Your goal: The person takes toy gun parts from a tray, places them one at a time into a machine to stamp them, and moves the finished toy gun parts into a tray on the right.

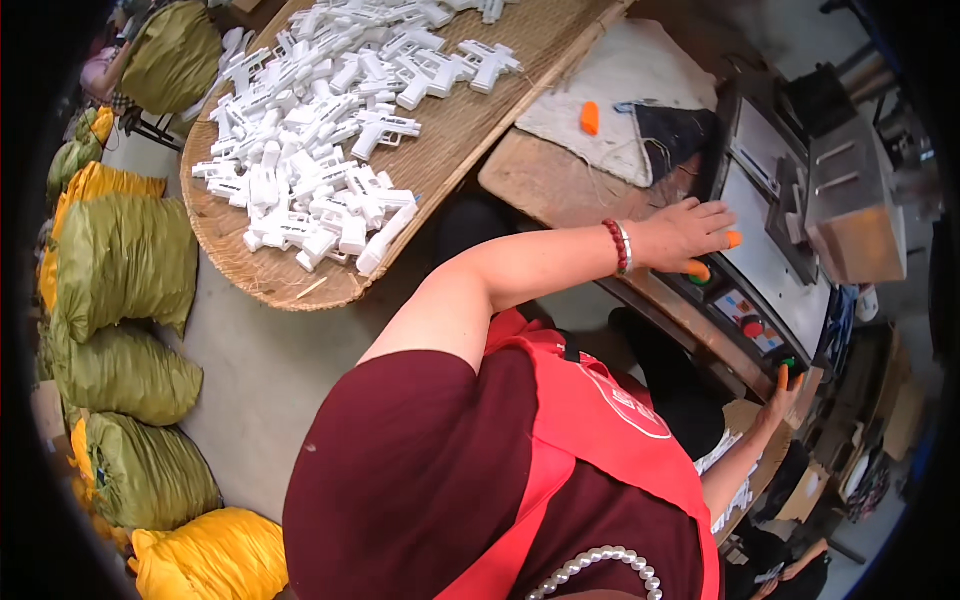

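My left hand (688, 236) lies with its fingers stretched out over the front edge of a grey metal machine (750, 235), orange covers on its fingertips. Its thumb rests at a green button (699, 278) on the machine's front. My right hand (779, 396) is at the other end of that front, fingers apart, one covered fingertip at a second green button (789, 363). Neither hand holds anything. Between them sits a panel with a red knob (751, 326). White plastic toy pistols (300, 150) lie heaped on a woven tray (455, 150) to the left.
A pale cloth (570, 120) with an orange finger cover (590, 118) lies on the wooden bench (530, 185). Green sacks (125, 265) and yellow sacks (210, 555) line the left side. More white pieces (735, 497) lie beside my right forearm. Other people are partly visible at the edges.
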A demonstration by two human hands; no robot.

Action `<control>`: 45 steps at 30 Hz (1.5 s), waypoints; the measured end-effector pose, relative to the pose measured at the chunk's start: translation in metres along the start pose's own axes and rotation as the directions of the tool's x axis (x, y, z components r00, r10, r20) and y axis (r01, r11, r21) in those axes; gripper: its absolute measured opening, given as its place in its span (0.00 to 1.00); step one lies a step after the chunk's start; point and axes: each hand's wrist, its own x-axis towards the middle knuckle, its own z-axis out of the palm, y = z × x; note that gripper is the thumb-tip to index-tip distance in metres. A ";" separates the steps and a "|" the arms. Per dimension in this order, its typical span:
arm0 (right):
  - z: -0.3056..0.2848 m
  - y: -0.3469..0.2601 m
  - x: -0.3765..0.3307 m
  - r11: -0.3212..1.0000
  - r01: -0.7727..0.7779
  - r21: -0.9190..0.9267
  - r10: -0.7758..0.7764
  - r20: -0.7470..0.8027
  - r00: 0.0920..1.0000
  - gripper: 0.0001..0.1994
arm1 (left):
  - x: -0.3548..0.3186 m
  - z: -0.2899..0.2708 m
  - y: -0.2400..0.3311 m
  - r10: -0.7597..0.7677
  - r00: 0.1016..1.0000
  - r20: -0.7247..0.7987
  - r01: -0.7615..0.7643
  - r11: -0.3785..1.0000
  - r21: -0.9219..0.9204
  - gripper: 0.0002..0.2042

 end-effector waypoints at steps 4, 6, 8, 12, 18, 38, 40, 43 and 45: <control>-0.013 0.001 -0.006 0.999 -0.019 -0.031 0.017 -0.071 0.997 0.24 | -0.068 -0.096 -0.099 -0.375 0.826 -0.422 0.387 0.920 -0.061 0.14; -0.019 0.005 -0.003 0.996 -0.064 0.056 0.066 -0.025 0.998 0.24 | -0.163 -0.168 -0.157 -0.720 0.433 -0.542 0.819 0.565 -0.095 0.08; -0.028 0.024 0.015 0.991 -0.083 0.100 0.085 -0.009 0.996 0.25 | -0.302 -0.188 -0.229 -0.699 0.324 -0.637 0.909 0.044 0.414 0.10; -0.026 0.017 0.009 0.989 -0.143 0.029 0.145 -0.089 0.985 0.26 | -0.372 -0.176 -0.253 -0.794 0.011 -0.607 0.853 -0.310 0.421 0.21; 0.022 -0.056 0.014 0.689 0.335 -0.643 -0.498 -0.084 0.863 0.22 | -0.359 -0.189 -0.256 -0.868 0.234 -0.437 0.972 0.216 0.092 0.36; 0.050 -0.125 0.089 0.761 0.457 -0.460 -0.624 -0.330 0.708 0.11 | 0.090 0.008 0.042 0.024 0.989 -0.147 -0.005 0.992 0.130 0.20; -0.009 -0.147 0.023 0.665 0.299 -0.684 -0.687 -0.403 0.605 0.14 | 0.125 0.027 0.041 0.043 0.975 -0.218 0.021 0.960 0.280 0.14; -0.084 -0.135 -0.059 0.670 0.194 -0.717 -0.688 -0.502 0.523 0.17 | 0.167 0.065 0.043 0.008 0.998 -0.063 0.014 0.935 0.353 0.08; -0.091 -0.124 -0.077 0.727 0.182 -0.662 -0.635 -0.548 0.545 0.17 | 0.191 0.091 0.037 -0.029 0.988 -0.151 0.057 0.981 0.185 0.06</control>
